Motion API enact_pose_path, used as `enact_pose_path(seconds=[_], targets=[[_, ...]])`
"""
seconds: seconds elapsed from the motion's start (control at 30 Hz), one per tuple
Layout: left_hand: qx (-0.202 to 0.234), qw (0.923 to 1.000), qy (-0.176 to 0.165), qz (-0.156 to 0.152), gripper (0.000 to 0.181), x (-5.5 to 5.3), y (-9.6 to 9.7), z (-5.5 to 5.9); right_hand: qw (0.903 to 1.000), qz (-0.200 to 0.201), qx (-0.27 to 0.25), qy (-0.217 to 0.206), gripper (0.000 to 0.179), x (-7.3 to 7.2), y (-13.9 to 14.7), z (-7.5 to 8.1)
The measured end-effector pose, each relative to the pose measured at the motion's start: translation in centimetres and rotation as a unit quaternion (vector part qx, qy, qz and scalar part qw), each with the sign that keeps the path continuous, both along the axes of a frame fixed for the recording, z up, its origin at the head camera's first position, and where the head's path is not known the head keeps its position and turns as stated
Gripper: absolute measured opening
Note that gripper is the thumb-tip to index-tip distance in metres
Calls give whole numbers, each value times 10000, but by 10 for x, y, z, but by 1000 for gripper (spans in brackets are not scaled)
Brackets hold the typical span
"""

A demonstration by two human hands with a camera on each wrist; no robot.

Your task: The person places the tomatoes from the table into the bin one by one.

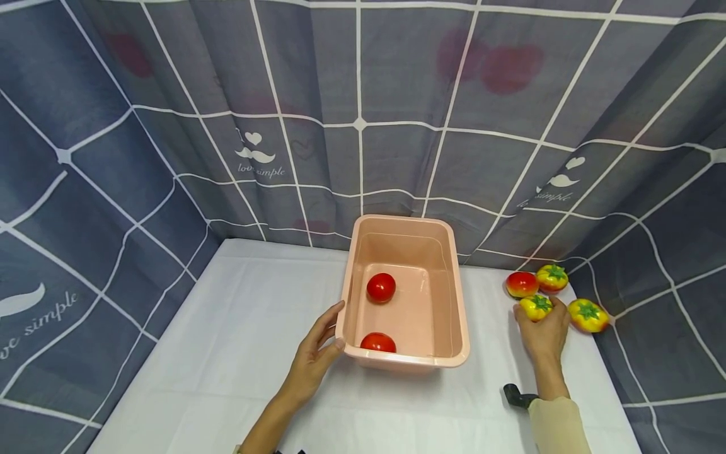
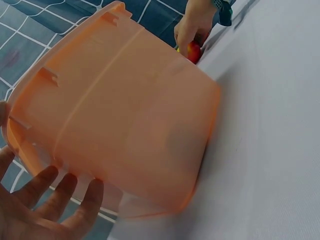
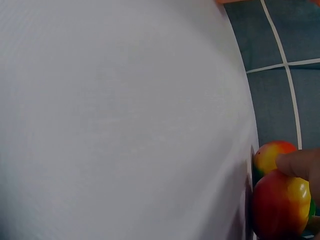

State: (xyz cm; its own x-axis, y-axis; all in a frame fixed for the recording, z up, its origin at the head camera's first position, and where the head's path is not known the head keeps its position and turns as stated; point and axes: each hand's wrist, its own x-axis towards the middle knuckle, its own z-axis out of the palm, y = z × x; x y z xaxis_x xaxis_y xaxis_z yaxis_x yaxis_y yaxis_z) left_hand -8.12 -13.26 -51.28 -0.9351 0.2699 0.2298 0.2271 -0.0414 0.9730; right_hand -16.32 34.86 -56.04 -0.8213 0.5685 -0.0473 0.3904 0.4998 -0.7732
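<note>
Pink plastic makes up the tub [image 1: 448, 296] that stands on the white tablecloth [image 1: 238, 328] in the middle. The left hand [image 1: 314, 356] rests against the tub's near left corner with its fingers straight and loosely spread, clasping nothing; in the left wrist view the fingertips [image 2: 60, 192] lie just under the rim. Inside the tub, just past those fingers, lie two red tomatoes, one [image 1: 377, 342] against the near wall and one [image 1: 381, 287] further in.

The right hand [image 1: 544, 334] is well apart from the tub, off to the right. Its fingers curl over a yellow and red tomato [image 1: 535, 306] and grip it on the cloth. Three more tomatoes lie close about that grip: a redder one [image 1: 522, 284] just beyond it, a yellow one [image 1: 553, 277] beside that, and another [image 1: 588, 315] just to the right of the hand. A checked grey curtain [image 1: 363, 126] hangs behind.
</note>
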Motion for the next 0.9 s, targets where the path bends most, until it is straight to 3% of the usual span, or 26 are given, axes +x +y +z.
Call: enact_pose_path(seconds=[0.47, 0.9], targets=[[51, 10000, 33, -1, 65, -1, 0, -2, 9997, -69, -144, -165, 91, 2, 0, 1], [-45, 10000, 43, 71, 66, -1, 0, -1, 9999, 63, 62, 108, 91, 24, -17, 13]])
